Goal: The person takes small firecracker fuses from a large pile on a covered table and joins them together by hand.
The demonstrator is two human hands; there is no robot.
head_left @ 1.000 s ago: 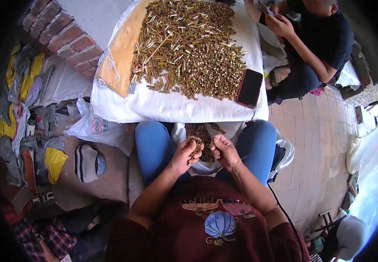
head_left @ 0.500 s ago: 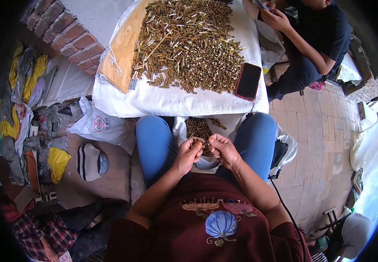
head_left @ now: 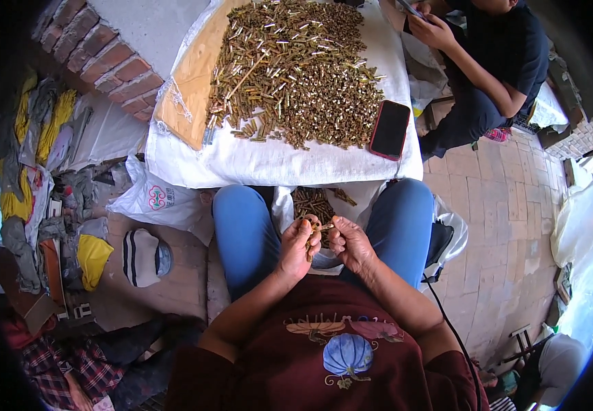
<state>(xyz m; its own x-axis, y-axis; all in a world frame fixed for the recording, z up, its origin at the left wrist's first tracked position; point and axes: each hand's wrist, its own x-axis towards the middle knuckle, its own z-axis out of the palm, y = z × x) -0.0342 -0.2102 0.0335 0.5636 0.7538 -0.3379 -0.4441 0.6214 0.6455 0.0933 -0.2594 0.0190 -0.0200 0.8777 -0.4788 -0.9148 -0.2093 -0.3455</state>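
Observation:
Above my lap, my left hand (head_left: pixel 298 248) is closed round several slim brass-coloured metal pieces, one poking out below its fingers. Close beside it, my right hand (head_left: pixel 352 244) pinches a small brass-coloured piece (head_left: pixel 326 227) between thumb and fingertips. That piece spans the gap between the two hands; whether it touches a piece in the left is too small to tell. Under the hands, between my knees, a white bag (head_left: pixel 282 209) holds more slim brass-coloured pieces (head_left: pixel 310 200), partly hidden by my fingers.
Ahead stands a table with a white cloth (head_left: pixel 276 168), heaped with slim and short brass-coloured pieces (head_left: pixel 289 75). A wooden board (head_left: pixel 181 113) and a phone (head_left: pixel 389 129) lie there. A person (head_left: pixel 491 75) sits far right with a phone; a white plastic bag (head_left: pixel 163 198) is left of my knee.
The hands have tilted slightly, and the brass-coloured piece between them now shows more plainly. More of the pieces in my left hand are visible. The whole view has shifted a little.

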